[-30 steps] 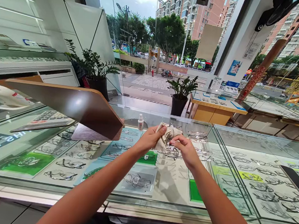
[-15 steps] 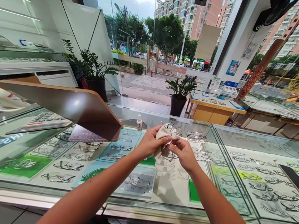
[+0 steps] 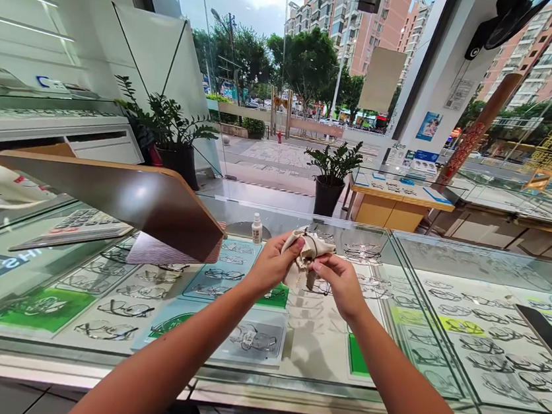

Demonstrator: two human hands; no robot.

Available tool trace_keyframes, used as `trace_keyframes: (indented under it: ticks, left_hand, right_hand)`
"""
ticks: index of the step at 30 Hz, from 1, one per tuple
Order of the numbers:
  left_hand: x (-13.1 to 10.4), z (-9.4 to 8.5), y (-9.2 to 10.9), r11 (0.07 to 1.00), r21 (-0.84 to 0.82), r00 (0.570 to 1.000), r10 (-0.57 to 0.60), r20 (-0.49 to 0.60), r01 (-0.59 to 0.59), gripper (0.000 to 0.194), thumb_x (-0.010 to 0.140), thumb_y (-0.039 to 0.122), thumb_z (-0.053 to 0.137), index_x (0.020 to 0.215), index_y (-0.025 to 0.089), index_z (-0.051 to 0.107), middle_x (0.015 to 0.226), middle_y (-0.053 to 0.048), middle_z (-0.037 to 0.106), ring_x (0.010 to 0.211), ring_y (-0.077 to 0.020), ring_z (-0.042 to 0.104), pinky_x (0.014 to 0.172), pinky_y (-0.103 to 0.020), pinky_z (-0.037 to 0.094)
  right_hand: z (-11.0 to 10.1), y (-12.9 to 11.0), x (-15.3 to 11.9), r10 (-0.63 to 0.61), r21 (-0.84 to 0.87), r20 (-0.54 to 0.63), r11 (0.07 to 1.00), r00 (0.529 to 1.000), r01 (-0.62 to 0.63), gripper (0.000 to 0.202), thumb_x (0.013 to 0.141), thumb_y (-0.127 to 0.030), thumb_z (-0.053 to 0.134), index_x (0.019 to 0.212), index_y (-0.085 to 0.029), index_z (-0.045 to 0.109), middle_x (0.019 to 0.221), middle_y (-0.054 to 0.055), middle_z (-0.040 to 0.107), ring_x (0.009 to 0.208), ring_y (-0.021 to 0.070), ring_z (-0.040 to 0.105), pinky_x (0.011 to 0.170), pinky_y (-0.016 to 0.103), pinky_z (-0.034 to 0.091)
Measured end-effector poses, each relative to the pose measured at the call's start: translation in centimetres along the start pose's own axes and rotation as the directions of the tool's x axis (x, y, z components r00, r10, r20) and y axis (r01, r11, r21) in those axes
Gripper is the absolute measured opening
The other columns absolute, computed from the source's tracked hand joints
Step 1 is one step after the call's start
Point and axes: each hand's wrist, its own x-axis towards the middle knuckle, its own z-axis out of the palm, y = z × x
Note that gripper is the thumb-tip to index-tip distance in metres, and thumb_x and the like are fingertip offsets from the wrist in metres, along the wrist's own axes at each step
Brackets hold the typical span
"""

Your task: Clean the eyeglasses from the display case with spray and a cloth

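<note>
Smooth, reflective glass is topping the long display counter (image 3: 315,385), its pale front edge running straight across nearest the person, with rows of thin-rimmed spectacles (image 3: 125,308) lying under the pane beside glossy green cards (image 3: 45,307). Over it, the left hand (image 3: 274,260) is gripping a soft, crumpled cream cloth (image 3: 324,246) between thumb and curled fingers, while the right hand (image 3: 342,282) is pinching at its lower right side with thumb and fingertips. A slender, dark curved frame (image 3: 313,239) is showing among the folds, held up above the counter between both hands; the cloth is hiding the rest of it. To the right, a flat dark slab with rounded corners (image 3: 547,336) is lying on the glass. Leftward, a ribbed sheet (image 3: 171,255) is resting beneath a tilted, shiny brown board (image 3: 127,197), near a buttoned calculator (image 3: 87,222). Just beyond the hands, a small white plastic bottle (image 3: 256,229) is standing upright. Farther back, leafy plants are growing in smooth black pots (image 3: 328,196), and past the clear glass wall, bushy trees (image 3: 307,64) are fronting blocky pink buildings (image 3: 388,14).
</note>
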Motion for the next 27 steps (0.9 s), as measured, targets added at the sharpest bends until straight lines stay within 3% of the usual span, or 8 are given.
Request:
trace_keyframes:
  ticks: [6,15,19,23,27]
  left_hand:
    - [-0.4,0.6,0.5,1.000,0.023,0.999,0.014,0.034,-0.014,0.052,0.076,0.050,0.091,0.108,0.016,0.068,0.090,-0.003,0.069,0.075,-0.0142,0.059,0.068,-0.024,0.048]
    - [-0.4,0.7,0.0,0.985,0.143,0.993,0.101,-0.053,-0.092,0.054,0.090,0.067,0.073,0.077,0.017,0.059,0.066,0.003,0.052,0.059,-0.0103,0.043,0.057,-0.023,0.038]
    - [0.1,0.0,-0.3,0.998,0.048,0.999,0.028,0.034,-0.029,0.053,0.091,0.068,0.071,0.087,0.016,0.065,0.072,0.000,0.059,0.061,-0.0122,0.049,0.057,-0.024,0.042]
    - [0.0,0.1,-0.3,0.999,0.021,0.996,0.040,0.079,-0.042,0.047,0.088,0.057,0.081,0.108,0.016,0.068,0.091,-0.004,0.068,0.077,-0.0154,0.059,0.068,-0.025,0.049]
    - [-0.5,0.6,0.0,0.999,0.023,0.997,0.036,0.075,-0.038,0.046,0.083,0.047,0.088,0.109,0.018,0.064,0.092,-0.002,0.067,0.078,-0.0138,0.059,0.070,-0.023,0.048]
  right_hand:
    - [-0.1,0.5,0.1,-0.004,0.030,0.031,1.000,1.000,0.003,0.024,0.080,-0.047,0.087,0.086,-0.024,0.084,0.087,0.003,0.078,0.085,0.0203,0.065,0.087,0.036,0.051]
    - [0.7,0.5,-0.3,0.042,0.015,0.059,0.999,0.997,-0.043,0.022,0.076,-0.042,0.086,0.085,-0.022,0.081,0.083,0.003,0.076,0.081,0.0207,0.065,0.082,0.036,0.052]
    - [0.3,0.5,0.0,0.025,0.035,-0.005,0.999,1.000,-0.025,0.020,0.077,-0.040,0.084,0.079,-0.022,0.079,0.080,0.003,0.076,0.080,0.0206,0.064,0.083,0.037,0.050]
    - [0.0,0.7,0.1,0.013,0.093,-0.049,0.996,0.999,-0.008,0.020,0.078,-0.040,0.084,0.079,-0.022,0.077,0.080,0.002,0.073,0.080,0.0194,0.061,0.082,0.035,0.049]
    - [0.2,0.9,0.0,0.009,0.096,-0.006,0.995,1.000,-0.008,0.024,0.078,-0.044,0.086,0.084,-0.022,0.080,0.082,0.002,0.072,0.081,0.0191,0.060,0.082,0.034,0.049]
